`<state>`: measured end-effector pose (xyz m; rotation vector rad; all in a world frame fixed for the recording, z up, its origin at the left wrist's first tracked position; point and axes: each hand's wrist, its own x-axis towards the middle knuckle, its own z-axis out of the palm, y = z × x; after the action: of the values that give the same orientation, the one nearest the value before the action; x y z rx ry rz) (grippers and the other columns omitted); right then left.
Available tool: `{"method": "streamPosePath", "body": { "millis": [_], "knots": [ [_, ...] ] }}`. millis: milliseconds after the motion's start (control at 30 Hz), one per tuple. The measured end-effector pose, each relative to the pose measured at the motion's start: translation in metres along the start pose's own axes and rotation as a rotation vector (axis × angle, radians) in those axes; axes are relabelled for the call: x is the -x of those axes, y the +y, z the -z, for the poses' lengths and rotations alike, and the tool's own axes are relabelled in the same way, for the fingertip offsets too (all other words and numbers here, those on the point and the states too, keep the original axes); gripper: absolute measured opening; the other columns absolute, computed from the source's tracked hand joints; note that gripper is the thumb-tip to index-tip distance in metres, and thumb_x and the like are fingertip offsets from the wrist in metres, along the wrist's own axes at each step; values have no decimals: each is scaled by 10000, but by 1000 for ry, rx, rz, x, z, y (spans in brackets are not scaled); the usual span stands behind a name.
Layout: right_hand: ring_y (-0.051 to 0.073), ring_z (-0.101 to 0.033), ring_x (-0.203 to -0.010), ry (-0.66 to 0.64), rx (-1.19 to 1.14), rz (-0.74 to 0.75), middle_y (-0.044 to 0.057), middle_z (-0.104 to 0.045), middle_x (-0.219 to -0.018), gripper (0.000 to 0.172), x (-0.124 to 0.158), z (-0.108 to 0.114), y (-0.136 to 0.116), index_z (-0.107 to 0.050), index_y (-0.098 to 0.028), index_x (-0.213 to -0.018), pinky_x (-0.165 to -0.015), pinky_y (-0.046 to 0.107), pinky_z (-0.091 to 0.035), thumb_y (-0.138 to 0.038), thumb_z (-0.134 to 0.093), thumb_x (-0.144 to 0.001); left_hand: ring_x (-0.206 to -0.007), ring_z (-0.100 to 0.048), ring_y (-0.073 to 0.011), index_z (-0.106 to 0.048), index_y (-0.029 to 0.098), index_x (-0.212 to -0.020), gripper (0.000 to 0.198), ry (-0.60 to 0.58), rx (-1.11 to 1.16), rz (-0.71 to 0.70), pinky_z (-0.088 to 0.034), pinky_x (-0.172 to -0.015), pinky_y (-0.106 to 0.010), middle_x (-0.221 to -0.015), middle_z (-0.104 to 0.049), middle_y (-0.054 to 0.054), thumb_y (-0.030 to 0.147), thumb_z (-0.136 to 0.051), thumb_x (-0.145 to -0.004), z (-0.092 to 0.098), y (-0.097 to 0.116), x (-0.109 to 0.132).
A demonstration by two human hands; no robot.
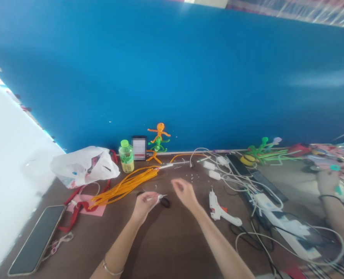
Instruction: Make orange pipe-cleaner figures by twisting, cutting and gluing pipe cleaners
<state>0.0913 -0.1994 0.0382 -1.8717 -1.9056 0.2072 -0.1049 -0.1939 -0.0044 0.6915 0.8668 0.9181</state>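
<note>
My left hand [147, 203] is closed in a pinch on a small white piece [160, 197], too blurred to name; its thin tip points right. Just under it a black loop [165, 202], perhaps a scissors handle, lies on the table. A short way to the right, my right hand [185, 190] is raised with thumb and fingers curled together. Whatever it may hold is too small to see. Beyond the left hand lies a bundle of orange pipe cleaners [128, 184]. To the right of my right hand, a white glue gun [218, 207] rests on its side.
Pipe-cleaner figures [159, 143] stand against the blue panel [172, 77], near a green-capped bottle [127, 157]. A plastic bag [86, 164] and a phone [36, 240] lie left. Chargers [214, 175], cables and a power strip [293, 236] crowd the right, where another person's hand [328, 182] works.
</note>
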Motion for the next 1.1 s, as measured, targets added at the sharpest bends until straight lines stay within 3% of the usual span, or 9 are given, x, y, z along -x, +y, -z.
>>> {"method": "streamPosePath", "body": {
  "millis": [100, 167, 333, 433, 533, 633, 733, 933, 1100],
  "knots": [
    [205, -549, -995, -19, 124, -57, 139, -596, -1094, 367, -43, 2, 34, -592, -120, -1060, -892, 353, -396, -37, -345, -801, -754, -639, -168, -656, 124, -797, 307, 55, -24, -27, -493, -756, -297, -842, -686, -76, 292, -759, -561, 2, 0, -4],
    [238, -530, -1018, -67, 171, -60, 172, -598, -1072, 364, -65, 2, 48, -614, -91, -1001, -890, 369, -382, 20, -387, -738, -767, -635, -169, -666, 123, -806, 305, 70, -73, -68, -486, -761, -293, -845, -685, -80, 308, -746, -577, 4, 1, -5],
    [251, -545, -976, -94, 186, -67, 179, -636, -932, 254, -82, 10, 52, -638, -93, -823, -862, 358, -376, -1, -416, -739, -817, -631, -184, -672, 126, -818, 303, 41, -32, -101, -464, -803, -305, -853, -686, -89, 321, -731, -595, 3, 5, -6],
    [221, -593, -866, -31, 128, -108, 149, -651, -903, 293, -67, 17, 35, -640, -105, -876, -786, 345, -422, -113, -351, -833, -822, -629, -184, -671, 127, -796, 288, 25, 7, -94, -455, -805, -301, -849, -685, -85, 308, -740, -582, 1, 4, -7],
    [159, -621, -779, -33, -18, -51, 54, -670, -883, 252, -31, 15, 3, -655, -183, -883, -728, 279, -463, -268, -421, -847, -815, -620, -173, -670, 130, -766, 263, 15, 20, -114, -445, -800, -287, -837, -680, -73, 301, -742, -580, -1, 2, -6],
    [182, -592, -947, -68, -394, 189, 57, -620, -1069, 119, 11, 0, -34, -679, -212, -784, -835, 314, -450, -246, -567, -758, -797, -615, -166, -656, 134, -810, 294, -59, 108, -87, -442, -786, -290, -838, -674, -67, 303, -741, -585, -2, -2, -4],
    [171, -598, -929, 2, -479, 155, 50, -639, -1017, 182, 39, -18, -56, -673, -225, -797, -829, 323, -466, -153, -506, -779, -789, -612, -156, -631, 142, -867, 333, -125, 168, -38, -438, -774, -283, -848, -668, -64, 302, -738, -595, -4, -5, 0],
    [182, -598, -902, 137, -368, 166, 44, -668, -942, 283, 61, -26, -57, -668, -257, -891, -826, 354, -468, -133, -422, -824, -792, -606, -147, -605, 150, -926, 377, -191, 114, 15, -434, -765, -264, -865, -657, -63, 283, -742, -601, -10, -3, 10],
    [186, -626, -779, 174, -436, -47, 41, -683, -844, 222, 83, 7, -46, -675, -253, -794, -731, 324, -492, -204, -459, -803, -912, -604, -218, -592, 139, -988, 397, -433, 78, 216, -434, -845, -365, -997, -633, -123, 269, -722, -636, -11, 5, 20]
  ]
}}
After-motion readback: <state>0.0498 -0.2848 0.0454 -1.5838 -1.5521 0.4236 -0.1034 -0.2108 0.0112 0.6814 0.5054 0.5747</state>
